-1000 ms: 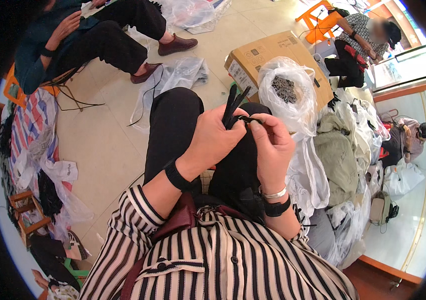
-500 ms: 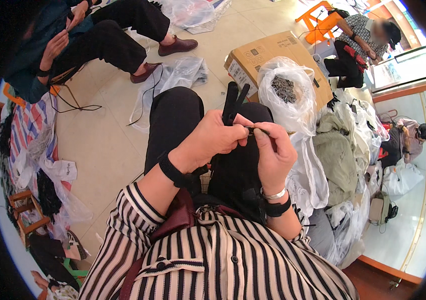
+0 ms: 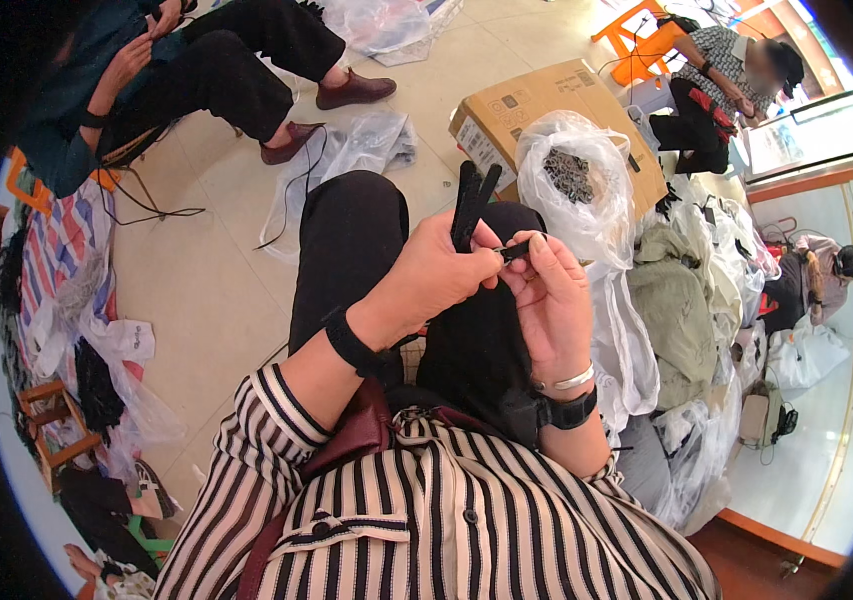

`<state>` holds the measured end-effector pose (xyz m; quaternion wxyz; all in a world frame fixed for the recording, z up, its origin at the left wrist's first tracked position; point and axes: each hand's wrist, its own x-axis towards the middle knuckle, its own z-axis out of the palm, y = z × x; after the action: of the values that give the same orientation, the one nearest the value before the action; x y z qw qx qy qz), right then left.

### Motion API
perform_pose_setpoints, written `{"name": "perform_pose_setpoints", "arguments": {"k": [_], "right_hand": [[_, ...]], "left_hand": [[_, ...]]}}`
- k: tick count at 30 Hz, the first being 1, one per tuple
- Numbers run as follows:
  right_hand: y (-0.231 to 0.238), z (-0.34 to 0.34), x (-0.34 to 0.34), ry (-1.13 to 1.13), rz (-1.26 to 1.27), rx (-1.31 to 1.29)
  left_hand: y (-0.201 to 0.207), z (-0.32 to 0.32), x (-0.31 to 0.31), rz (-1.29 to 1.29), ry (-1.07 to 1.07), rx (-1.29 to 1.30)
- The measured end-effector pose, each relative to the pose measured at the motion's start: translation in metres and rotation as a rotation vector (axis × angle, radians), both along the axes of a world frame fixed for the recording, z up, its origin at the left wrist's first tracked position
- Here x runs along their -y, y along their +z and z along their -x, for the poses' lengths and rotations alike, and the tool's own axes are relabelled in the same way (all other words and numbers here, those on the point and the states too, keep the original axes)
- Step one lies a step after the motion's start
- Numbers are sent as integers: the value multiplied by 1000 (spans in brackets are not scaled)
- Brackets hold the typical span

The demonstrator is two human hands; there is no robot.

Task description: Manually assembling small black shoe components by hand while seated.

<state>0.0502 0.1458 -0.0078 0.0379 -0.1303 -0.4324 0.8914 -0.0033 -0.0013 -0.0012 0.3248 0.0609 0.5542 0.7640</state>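
Observation:
My left hand is closed around a folded black strap, whose two ends stick up above the fist. Between the two hands, a short black end of what looks like the same strap shows, with a small shiny piece beside my left thumb that is too small to make out. My right hand pinches that short end between thumb and fingers, its palm partly turned up. Both hands are held over my lap, above my black trousers.
Ahead on the right, a clear plastic bag of small dark grey pieces rests against a cardboard box. Cloth and bags lie heaped to my right. A co-worker's shoes are at the front left; others sit at the right.
My right hand has turned, its palm now more upward, and the short strap end shows more clearly between its fingers. My left hand keeps its hold, shifted only slightly.

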Motion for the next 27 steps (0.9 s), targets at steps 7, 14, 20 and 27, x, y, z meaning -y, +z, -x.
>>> {"name": "perform_pose_setpoints", "arguments": {"k": [7, 14, 20, 27], "right_hand": [[3, -2, 18, -215, -456, -76], [9, -9, 21, -337, -1071, -171], [7, -8, 21, -469, -1147, -273], [14, -3, 14, -218, -152, -47]], "left_hand": [[-11, -6, -7, 109, 156, -390], [-8, -8, -5, 252, 102, -731], [4, -14, -3, 177, 36, -644], [2, -14, -4, 183, 121, -731]]}}
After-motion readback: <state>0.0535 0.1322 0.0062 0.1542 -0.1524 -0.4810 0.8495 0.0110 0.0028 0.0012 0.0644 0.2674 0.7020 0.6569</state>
